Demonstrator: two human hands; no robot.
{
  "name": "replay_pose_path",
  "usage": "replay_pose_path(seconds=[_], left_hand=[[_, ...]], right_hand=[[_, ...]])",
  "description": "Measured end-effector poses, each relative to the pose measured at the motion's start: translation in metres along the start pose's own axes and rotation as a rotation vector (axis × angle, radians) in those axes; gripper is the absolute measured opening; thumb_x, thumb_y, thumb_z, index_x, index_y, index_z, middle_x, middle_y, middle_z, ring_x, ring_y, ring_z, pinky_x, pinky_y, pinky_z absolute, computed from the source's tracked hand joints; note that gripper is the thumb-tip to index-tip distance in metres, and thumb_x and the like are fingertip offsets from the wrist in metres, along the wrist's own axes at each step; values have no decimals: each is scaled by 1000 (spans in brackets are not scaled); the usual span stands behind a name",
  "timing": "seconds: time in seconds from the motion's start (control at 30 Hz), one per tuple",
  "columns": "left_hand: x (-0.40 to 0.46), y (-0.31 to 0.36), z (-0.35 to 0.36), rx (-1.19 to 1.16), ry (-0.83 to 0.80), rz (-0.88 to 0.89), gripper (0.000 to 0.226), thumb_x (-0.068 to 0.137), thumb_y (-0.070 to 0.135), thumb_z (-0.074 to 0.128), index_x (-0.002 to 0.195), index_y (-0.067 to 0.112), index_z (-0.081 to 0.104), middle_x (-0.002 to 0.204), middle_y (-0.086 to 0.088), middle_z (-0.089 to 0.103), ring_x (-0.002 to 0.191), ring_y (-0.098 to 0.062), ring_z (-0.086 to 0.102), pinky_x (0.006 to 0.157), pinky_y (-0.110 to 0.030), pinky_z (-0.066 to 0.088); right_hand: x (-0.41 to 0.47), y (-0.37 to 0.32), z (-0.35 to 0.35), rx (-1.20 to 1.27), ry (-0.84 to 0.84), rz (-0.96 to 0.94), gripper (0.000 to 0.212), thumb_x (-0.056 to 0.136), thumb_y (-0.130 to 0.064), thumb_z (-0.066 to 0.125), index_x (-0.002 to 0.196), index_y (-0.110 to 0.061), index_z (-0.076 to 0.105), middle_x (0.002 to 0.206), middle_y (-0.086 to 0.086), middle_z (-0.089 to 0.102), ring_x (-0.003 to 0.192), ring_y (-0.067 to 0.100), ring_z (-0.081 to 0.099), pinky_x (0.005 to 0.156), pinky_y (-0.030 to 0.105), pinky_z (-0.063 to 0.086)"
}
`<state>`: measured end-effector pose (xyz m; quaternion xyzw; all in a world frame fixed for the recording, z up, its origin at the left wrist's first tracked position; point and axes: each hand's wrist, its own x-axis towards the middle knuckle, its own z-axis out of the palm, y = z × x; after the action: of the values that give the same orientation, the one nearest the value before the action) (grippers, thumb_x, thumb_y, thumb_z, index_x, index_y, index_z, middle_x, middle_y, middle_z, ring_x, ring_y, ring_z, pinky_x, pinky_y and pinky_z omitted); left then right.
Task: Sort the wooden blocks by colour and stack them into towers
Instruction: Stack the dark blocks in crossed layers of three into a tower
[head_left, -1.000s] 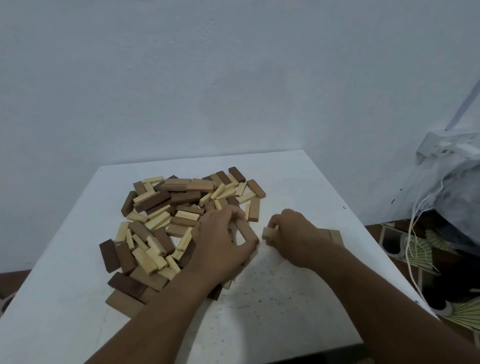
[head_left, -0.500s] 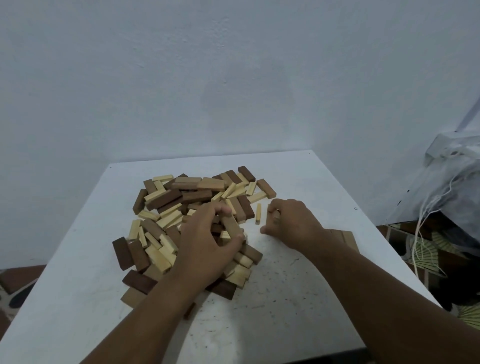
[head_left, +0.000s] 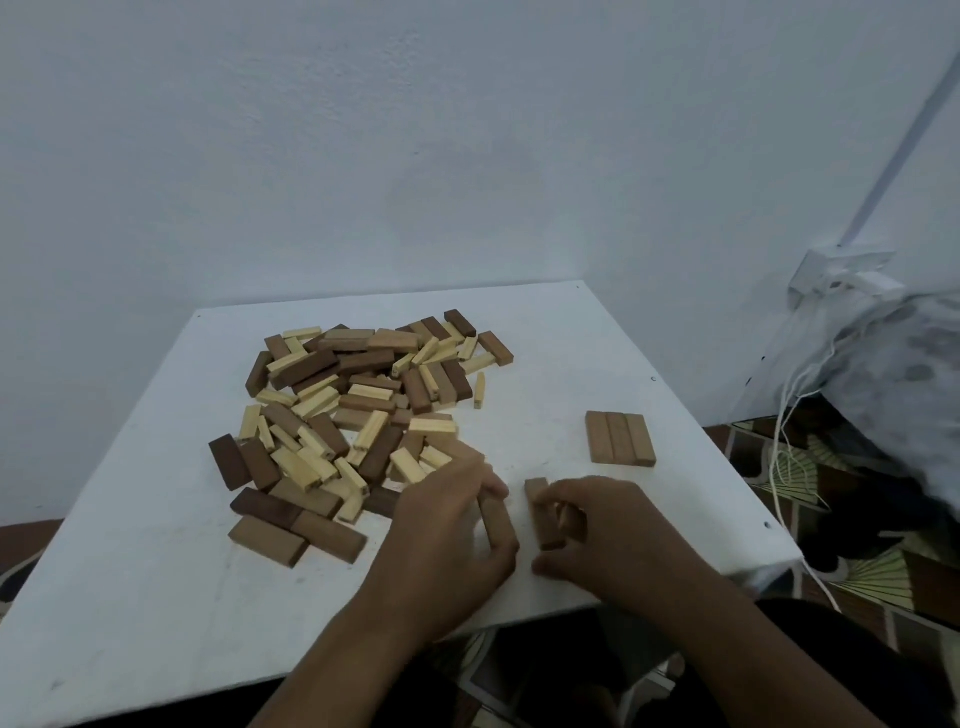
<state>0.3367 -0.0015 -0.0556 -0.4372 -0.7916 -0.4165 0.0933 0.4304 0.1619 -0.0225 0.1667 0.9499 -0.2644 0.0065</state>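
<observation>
A loose pile of wooden blocks (head_left: 358, 405) in pale, mid-brown and dark brown covers the middle of the white table (head_left: 571, 353). Three mid-brown blocks (head_left: 619, 437) lie side by side, flat, to the right of the pile. My left hand (head_left: 447, 540) is near the table's front edge and grips one mid-brown block (head_left: 496, 519) between its fingers and thumb. Right beside it, my right hand (head_left: 597, 535) holds mid-brown blocks (head_left: 540, 514), its curled fingers hiding part of them. Both hands are close together in front of the pile.
The table stands against a pale wall (head_left: 415, 156). To the right, off the table, are a pale cloth bundle (head_left: 893, 364), white cords (head_left: 784, 447) and a patterned floor (head_left: 857, 561). The table's front edge (head_left: 545, 613) runs just under my wrists.
Both hands have pulled back from the pile toward the front edge, each now with mid-brown blocks. The row of three blocks, earlier hidden behind my right arm, is now in plain sight.
</observation>
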Motion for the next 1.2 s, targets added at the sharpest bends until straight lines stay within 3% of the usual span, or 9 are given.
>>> replay_pose_path(seconds=[0.17,0.33,0.4,0.5,0.67,0.77,0.93,1.07,1.2], left_hand=[[-14,-3,11,92,-49,-8,7,79,23,69,85,25,67,100,13,65,106,-5,60,85,-37,50],[-22,-1,14,256,-102,-92,12,84,47,60,91,40,66,121,23,61,125,-7,45,93,-27,23],[-23,-2,15,287,-80,-121,19,83,55,56,94,44,69,126,21,58,125,-12,41,92,-33,24],[-23,1,14,283,-55,-147,19,83,55,58,97,48,69,114,22,54,115,-11,42,86,-43,33],[-29,-2,15,270,-73,-135,20,89,52,54,104,48,66,105,25,57,109,-5,45,84,-45,38],[-30,-3,14,253,-62,-141,23,90,52,50,103,45,68,105,28,60,107,-4,46,83,-45,38],[-30,-4,15,211,-17,-149,27,87,52,50,96,42,73,102,26,63,105,-6,52,84,-45,38],[-29,-5,14,231,-11,-141,23,85,53,52,92,44,72,99,27,63,103,-2,51,80,-34,23],[-28,-7,15,240,-25,-146,22,85,55,53,93,47,71,99,29,61,103,4,47,78,-32,20]], right_hand=[[-17,14,5,247,163,-35,45,80,-6,66,107,-29,39,89,-8,50,81,8,55,68,16,46],[-10,23,20,193,368,-58,50,78,5,64,118,-23,57,117,-5,56,105,8,53,85,5,32],[-5,27,24,110,456,-101,47,78,4,68,123,-11,64,121,4,63,109,19,59,90,12,34],[-1,28,26,135,478,-52,39,85,-11,70,124,-11,65,118,3,68,102,17,62,90,20,41],[3,26,32,119,545,-111,23,87,-19,72,109,-12,74,101,1,75,82,14,66,81,29,57],[4,25,32,142,513,-169,20,88,-19,71,107,-16,75,102,-4,74,76,1,60,76,16,54],[0,23,26,145,315,-221,13,81,-20,77,94,-18,77,100,-6,72,86,7,64,80,28,58],[-1,25,17,109,168,-174,18,79,-31,80,95,-22,79,120,-14,64,101,-1,56,97,22,47],[1,25,17,78,174,-181,21,84,-30,76,104,-23,78,124,-12,66,105,-3,52,96,11,36]])
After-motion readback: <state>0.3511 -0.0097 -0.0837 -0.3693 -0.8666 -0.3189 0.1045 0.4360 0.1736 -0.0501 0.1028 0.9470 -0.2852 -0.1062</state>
